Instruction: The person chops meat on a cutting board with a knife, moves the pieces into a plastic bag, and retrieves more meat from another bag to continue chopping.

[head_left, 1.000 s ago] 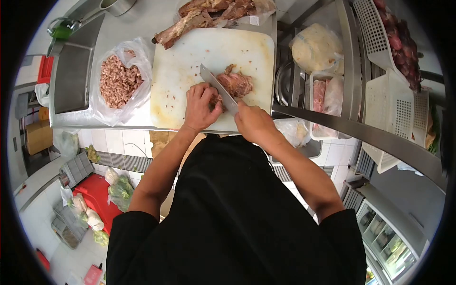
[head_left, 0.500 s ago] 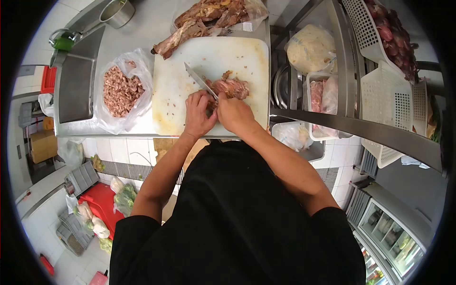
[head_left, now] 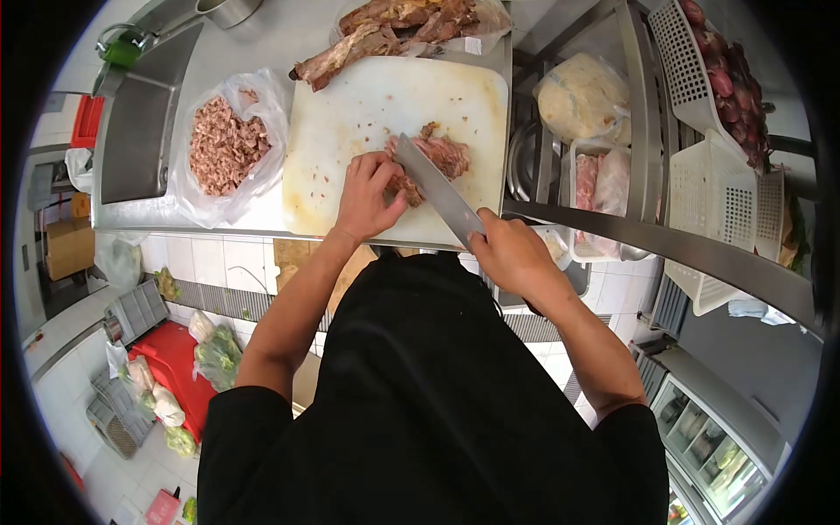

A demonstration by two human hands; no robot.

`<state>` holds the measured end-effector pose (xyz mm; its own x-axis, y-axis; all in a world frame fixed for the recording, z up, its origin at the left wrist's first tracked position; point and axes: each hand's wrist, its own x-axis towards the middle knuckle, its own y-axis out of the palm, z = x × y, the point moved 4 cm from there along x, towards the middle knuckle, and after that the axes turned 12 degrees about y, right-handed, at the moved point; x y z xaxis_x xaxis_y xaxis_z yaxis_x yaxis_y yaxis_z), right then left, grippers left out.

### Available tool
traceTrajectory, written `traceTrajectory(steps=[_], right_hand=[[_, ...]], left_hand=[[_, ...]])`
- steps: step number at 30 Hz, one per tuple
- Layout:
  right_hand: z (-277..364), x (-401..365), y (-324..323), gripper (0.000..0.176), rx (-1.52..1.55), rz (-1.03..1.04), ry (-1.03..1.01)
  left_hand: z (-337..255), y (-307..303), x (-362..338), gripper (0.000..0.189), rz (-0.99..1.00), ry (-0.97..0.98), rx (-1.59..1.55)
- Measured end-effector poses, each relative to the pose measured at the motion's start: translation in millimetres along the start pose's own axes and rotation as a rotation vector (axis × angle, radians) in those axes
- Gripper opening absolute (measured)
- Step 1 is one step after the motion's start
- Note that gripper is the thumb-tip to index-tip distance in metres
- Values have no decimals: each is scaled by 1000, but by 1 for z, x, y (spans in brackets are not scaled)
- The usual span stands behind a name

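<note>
My right hand (head_left: 518,255) grips the handle of a broad-bladed kitchen knife (head_left: 440,191). Its blade slants up and left across the chopped cooked meat (head_left: 450,157) on the white cutting board (head_left: 328,131). Left of the blade, my left hand (head_left: 371,194) has its fingers curled and its thumb against a small piece of the meat (head_left: 405,188). Small scraps dot the board. At its far edge lie large bony pieces of cooked meat (head_left: 359,51), partly on a plastic bag. An open plastic bag of diced meat (head_left: 226,149) sits left of the board.
A sink (head_left: 149,131) is at the left, with a metal pot (head_left: 227,9) behind it. On the right, a metal rack (head_left: 647,114) holds a bagged pale mass (head_left: 582,98), a tub of meat (head_left: 599,179) and white baskets (head_left: 713,188). A red container (head_left: 179,367) stands lower left.
My right hand has drawn back toward me and to the right with the knife, whose blade now shows its broad side. My left hand stays at the meat. The whole view has shifted slightly.
</note>
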<state>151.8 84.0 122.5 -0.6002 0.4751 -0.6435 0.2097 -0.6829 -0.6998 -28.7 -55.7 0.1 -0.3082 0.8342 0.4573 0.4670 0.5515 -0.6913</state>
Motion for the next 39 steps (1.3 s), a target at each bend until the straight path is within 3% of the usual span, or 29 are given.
traceTrajectory(steps=[11,14,16,23,28,39], right_hand=[[22,53,31,25,16,-128,-107],[15,40,21,25,67,-78,-113],[5,17,11,22,38,100,28],[22,64,31,25,44,-32,-75],[-8,20,29,24,109,118,21],[50,90,74,20,106,-211,-54]], left_hand=[[2,6,-1,33,-44,-5,7],[3,8,-3,34,-57,1,19],[4,8,-2,34,-57,1,16],[4,7,-2,33,-46,-54,11],[7,7,-3,32,-60,-48,17],[7,9,-6,34,-40,-33,14]])
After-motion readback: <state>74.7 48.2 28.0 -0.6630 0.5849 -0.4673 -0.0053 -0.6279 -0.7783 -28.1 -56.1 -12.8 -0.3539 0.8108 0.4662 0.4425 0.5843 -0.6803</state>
